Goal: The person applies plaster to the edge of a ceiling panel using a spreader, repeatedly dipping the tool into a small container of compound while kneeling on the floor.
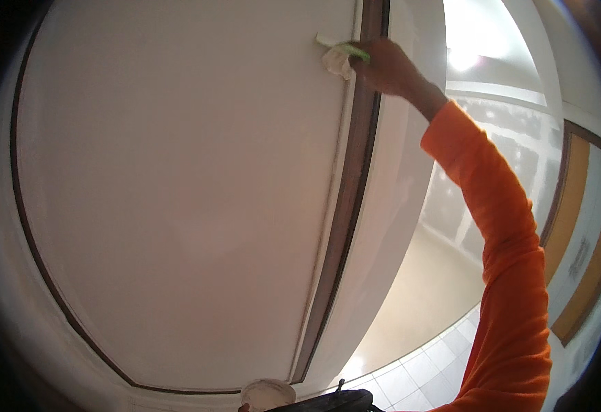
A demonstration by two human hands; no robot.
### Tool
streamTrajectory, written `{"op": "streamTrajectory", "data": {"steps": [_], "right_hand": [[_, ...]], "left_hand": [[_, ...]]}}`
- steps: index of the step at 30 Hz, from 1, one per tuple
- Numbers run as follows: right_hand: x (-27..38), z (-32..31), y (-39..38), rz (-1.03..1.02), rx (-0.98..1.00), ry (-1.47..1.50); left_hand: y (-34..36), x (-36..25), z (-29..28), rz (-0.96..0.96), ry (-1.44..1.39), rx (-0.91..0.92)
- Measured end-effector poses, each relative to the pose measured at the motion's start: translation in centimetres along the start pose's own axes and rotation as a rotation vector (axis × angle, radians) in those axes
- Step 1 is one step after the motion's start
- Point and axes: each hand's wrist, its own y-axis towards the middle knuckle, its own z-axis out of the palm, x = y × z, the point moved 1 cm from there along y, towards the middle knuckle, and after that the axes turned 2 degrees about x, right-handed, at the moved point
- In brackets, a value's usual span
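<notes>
Now your right hand (383,66) pinches a thin pale-green strip (331,42) with a crumpled white wad (336,63), at the edge of a flat white panel (190,172); seemingly light and soft, it suits a near-end hold. Your left hand's (244,408) grip can't be told.

The pale green strip (326,41) was tilted, gripped in the right fingers (372,49) near a dark brown frame (353,185), whitish lump (336,64) right under it (filler or cloth, hard to say). Round whitish tub (268,382) sat low, partly cut off.
</notes>
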Motion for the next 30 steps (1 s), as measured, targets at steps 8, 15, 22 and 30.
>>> {"op": "streamTrajectory", "data": {"steps": [8,15,22,30], "right_hand": [[9.5,6.7,-12.2,0.018,0.036,0.113],[17.5,6.7,-18.6,0.305,0.019,0.397],[3.1,-4.5,3.5,0.369,-0.398,0.317],[2.7,-4.0,7.2,0.384,-0.313,0.008]], "left_hand": [[-5.9,-5.3,-7.9,-0.012,0.018,-0.079],[-11.2,-10.2,-12.8,0.021,0.032,-0.154],[-12.1,-10.2,-12.1,0.010,0.012,-0.142],[-13.1,-9.6,-12.0,-0.023,-0.018,-0.155]]}}
